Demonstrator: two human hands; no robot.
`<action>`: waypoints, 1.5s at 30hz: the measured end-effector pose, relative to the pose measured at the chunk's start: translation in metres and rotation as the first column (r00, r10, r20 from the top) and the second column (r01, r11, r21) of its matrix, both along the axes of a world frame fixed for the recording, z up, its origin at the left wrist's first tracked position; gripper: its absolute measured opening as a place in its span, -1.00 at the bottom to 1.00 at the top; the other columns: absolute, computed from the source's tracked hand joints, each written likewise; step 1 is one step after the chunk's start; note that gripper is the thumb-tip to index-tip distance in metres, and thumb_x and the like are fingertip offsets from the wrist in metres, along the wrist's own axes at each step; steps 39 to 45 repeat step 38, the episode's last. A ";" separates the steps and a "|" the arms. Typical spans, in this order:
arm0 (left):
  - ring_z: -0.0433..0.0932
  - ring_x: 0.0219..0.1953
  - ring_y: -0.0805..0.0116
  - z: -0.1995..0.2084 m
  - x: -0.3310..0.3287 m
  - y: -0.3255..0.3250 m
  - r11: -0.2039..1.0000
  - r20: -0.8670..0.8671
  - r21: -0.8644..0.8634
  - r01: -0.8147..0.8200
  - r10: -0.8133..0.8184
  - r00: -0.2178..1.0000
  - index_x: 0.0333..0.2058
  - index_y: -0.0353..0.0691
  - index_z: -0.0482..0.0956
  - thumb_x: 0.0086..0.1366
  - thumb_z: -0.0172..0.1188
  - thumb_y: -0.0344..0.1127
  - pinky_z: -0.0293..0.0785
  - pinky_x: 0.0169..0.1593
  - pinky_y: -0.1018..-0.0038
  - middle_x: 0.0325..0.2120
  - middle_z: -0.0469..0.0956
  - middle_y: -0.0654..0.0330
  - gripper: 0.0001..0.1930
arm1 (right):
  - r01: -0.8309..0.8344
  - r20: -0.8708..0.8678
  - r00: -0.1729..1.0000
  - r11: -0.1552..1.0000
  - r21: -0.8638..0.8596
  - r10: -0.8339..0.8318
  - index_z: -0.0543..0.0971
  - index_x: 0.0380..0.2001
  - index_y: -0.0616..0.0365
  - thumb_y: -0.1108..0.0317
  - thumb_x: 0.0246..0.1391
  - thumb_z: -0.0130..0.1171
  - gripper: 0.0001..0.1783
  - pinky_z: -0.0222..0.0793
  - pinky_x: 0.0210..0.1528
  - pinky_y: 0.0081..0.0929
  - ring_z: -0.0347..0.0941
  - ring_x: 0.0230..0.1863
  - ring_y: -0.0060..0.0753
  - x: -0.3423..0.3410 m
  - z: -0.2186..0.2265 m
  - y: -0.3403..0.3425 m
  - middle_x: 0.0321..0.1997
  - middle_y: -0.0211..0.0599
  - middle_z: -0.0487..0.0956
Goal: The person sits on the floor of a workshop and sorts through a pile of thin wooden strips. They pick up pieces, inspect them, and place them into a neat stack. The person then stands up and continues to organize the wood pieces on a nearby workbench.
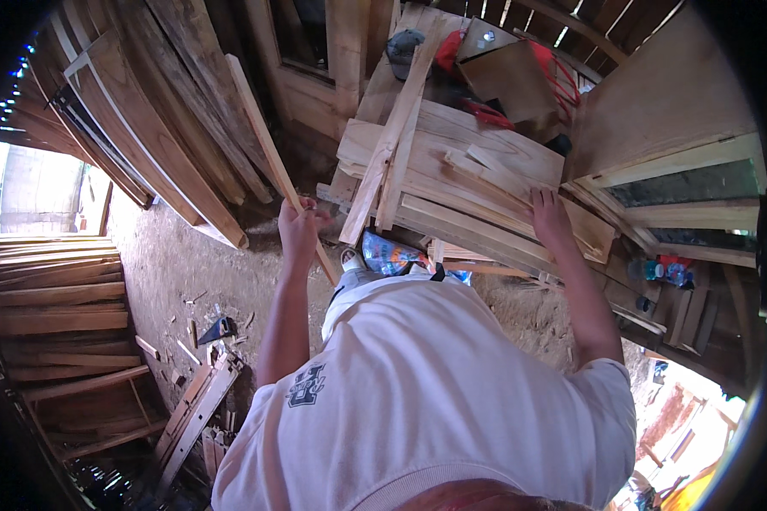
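Note:
My left hand (pixel 296 226) is closed around a long, thin wooden strip (pixel 262 128), which slants from the upper left down past my legs. On the right, my right hand (pixel 550 215) lies on the wood over the bench, its fingers touching the end of a narrow wooden strip (pixel 488 180). Beneath that strip is a wide pale board (pixel 452 128). Two narrow planks (pixel 392 145) lie across the bench between my hands, their near ends jutting past its edge. What lies under my right palm is hidden.
Tall boards (pixel 136 119) lean at the upper left, above stacked planks (pixel 55 298). A cap (pixel 405 53), a brown cardboard piece (pixel 511 81) and red cord (pixel 562 81) sit at the bench's far end. A framed wooden panel (pixel 673 192) stands at right. Offcuts (pixel 200 396) litter the floor.

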State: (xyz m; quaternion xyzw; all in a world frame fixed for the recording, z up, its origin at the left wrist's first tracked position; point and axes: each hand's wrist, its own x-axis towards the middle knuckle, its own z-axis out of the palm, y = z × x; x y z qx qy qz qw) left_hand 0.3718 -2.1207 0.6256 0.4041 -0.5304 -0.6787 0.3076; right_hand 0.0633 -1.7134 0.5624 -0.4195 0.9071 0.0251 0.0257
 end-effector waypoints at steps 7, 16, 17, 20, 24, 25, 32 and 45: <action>0.54 -0.27 -0.25 -0.022 -0.064 -0.012 0.676 0.635 -0.576 0.461 0.014 0.773 -0.23 -0.42 0.45 0.29 0.30 -0.23 0.49 -0.15 0.05 -0.28 0.48 -0.21 -0.67 | -0.033 0.006 0.999 0.997 0.067 0.033 0.40 0.08 0.30 0.32 0.08 0.20 -0.49 0.39 0.20 -0.12 0.39 0.17 0.07 -0.003 0.002 -0.012 0.07 0.06 0.46; 0.55 -0.02 -0.19 -0.044 -0.155 0.041 0.416 0.693 -0.633 0.652 -0.069 0.717 0.02 -0.57 0.24 -0.04 0.58 0.05 0.59 0.03 0.17 0.09 0.29 -0.30 -0.06 | 0.220 0.092 0.971 0.975 0.034 -0.222 0.39 0.03 0.36 0.30 0.03 0.21 -0.47 0.59 -0.12 -0.02 0.61 -0.13 0.17 0.042 0.028 0.013 -0.02 0.17 0.50; 0.51 0.05 -0.19 -0.032 -0.156 0.043 0.445 0.752 -0.554 0.703 -0.094 0.652 0.05 -0.60 0.22 -0.01 0.57 0.06 0.59 0.04 0.17 0.12 0.25 -0.33 -0.04 | 0.233 0.074 0.970 0.972 0.007 -0.233 0.39 0.03 0.38 0.29 0.02 0.21 -0.47 0.61 -0.15 -0.03 0.62 -0.17 0.18 0.053 0.026 0.021 -0.03 0.19 0.51; 0.44 0.18 -0.17 -0.025 -0.148 0.042 0.489 0.848 -0.418 0.766 -0.091 0.521 0.12 -0.63 0.17 0.00 0.56 0.03 0.62 0.05 0.18 0.17 0.19 -0.34 0.00 | 0.385 0.171 0.907 0.922 0.032 -0.384 0.38 0.04 0.39 0.28 0.03 0.19 -0.45 0.59 -0.13 0.00 0.61 -0.14 0.22 0.094 0.035 0.032 -0.02 0.26 0.51; 0.42 0.17 -0.10 -0.057 -0.147 0.042 0.425 0.882 -0.458 0.781 0.109 0.458 0.19 -0.60 0.17 0.00 0.55 -0.21 0.67 -0.03 0.19 0.19 0.23 -0.23 -0.06 | 0.535 0.211 0.832 0.843 -0.055 -0.514 0.37 0.01 0.40 0.31 -0.03 0.15 -0.46 0.50 -0.07 0.11 0.54 -0.11 0.36 0.147 0.039 0.052 -0.08 0.32 0.49; 0.40 0.18 -0.10 -0.058 -0.149 0.047 0.404 0.902 -0.431 0.807 0.157 0.403 0.21 -0.60 0.16 0.03 0.52 -0.28 0.67 -0.04 0.18 0.20 0.23 -0.23 -0.09 | 0.583 0.220 0.803 0.805 -0.104 -0.553 0.37 -0.04 0.38 0.34 -0.05 0.15 -0.50 0.47 -0.07 0.13 0.50 -0.12 0.40 0.158 0.026 0.062 -0.14 0.32 0.49; 0.51 0.07 -0.09 -0.075 -0.148 0.045 0.446 0.862 -0.505 0.739 0.209 0.463 0.19 -0.61 0.21 0.08 0.34 -0.43 0.69 -0.12 0.17 0.11 0.29 -0.18 -0.26 | 0.623 0.362 0.775 0.721 -0.302 -0.518 0.34 -0.12 0.40 0.46 -0.13 0.10 -0.56 0.34 -0.02 0.18 0.40 -0.08 0.41 0.205 -0.041 0.094 -0.13 0.31 0.43; 0.65 -0.11 -0.23 -0.064 -0.139 0.033 0.510 0.869 -0.448 0.734 0.055 0.492 0.10 -0.50 0.24 0.10 0.27 -0.45 0.67 -0.03 0.12 0.05 0.33 -0.19 -0.39 | 0.581 0.389 0.808 0.712 -0.396 -0.443 0.33 -0.15 0.38 0.46 -0.13 0.14 -0.57 0.34 0.00 0.15 0.38 -0.09 0.42 0.211 -0.031 0.082 -0.15 0.30 0.40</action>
